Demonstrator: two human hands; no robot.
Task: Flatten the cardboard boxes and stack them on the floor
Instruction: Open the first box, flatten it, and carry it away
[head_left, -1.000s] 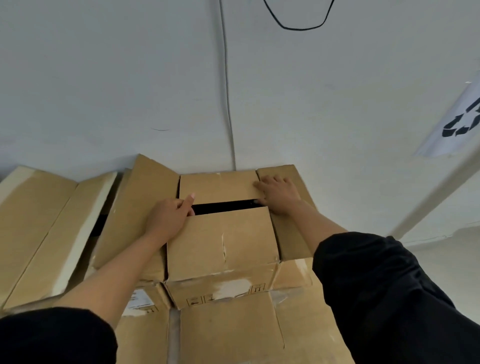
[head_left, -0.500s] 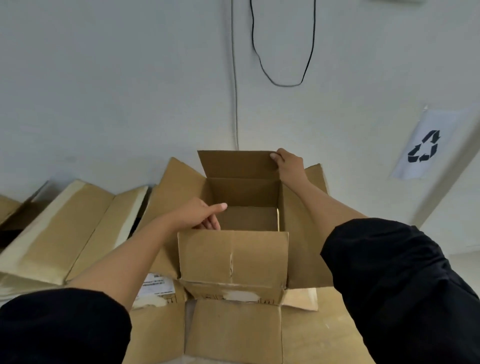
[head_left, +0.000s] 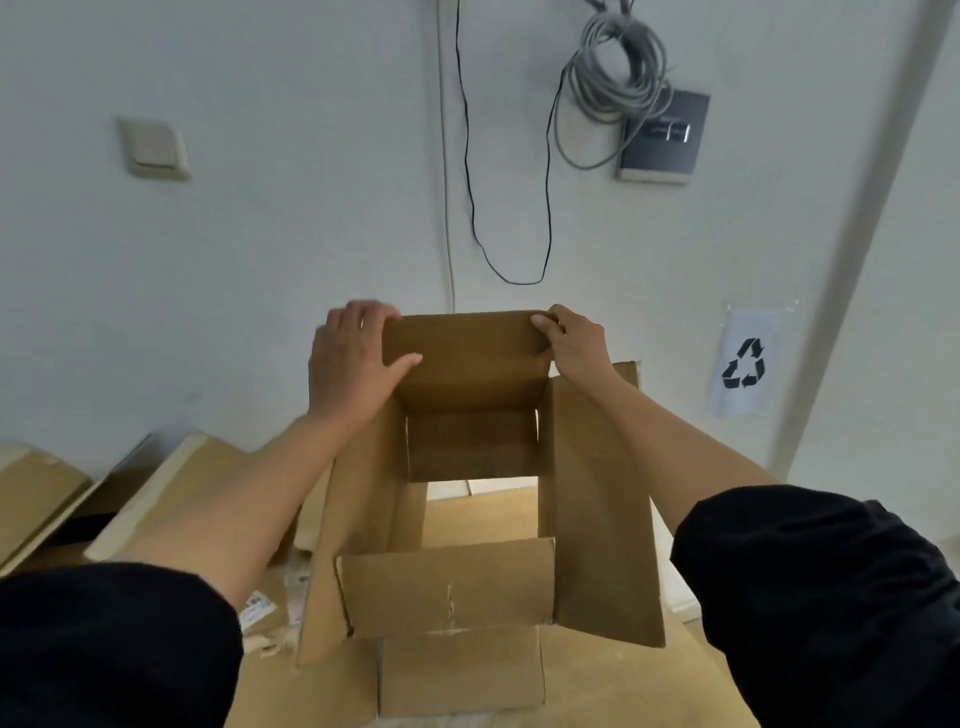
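A brown cardboard box (head_left: 597, 499) is held up in front of me, open at both ends so I see through it to cardboard below. Its far flap (head_left: 467, 353) stands upright. My left hand (head_left: 353, 364) grips the flap's left edge, fingers over the top and thumb across its inner face. My right hand (head_left: 574, 345) pinches the flap's top right corner. The near flap (head_left: 447, 587) folds toward me and the side flaps splay outward.
Flattened cardboard (head_left: 623, 686) lies beneath the box. More boxes (head_left: 171, 483) lean against the wall on the left. The wall holds a light switch (head_left: 153, 148), a cable coil (head_left: 618, 62), a dark panel (head_left: 662, 137) and a recycling sign (head_left: 744, 364).
The flaps went from nearly closed to open. The box came up off the pile. My left hand moved from the gap to the far flap's left edge; my right stays on its right corner.
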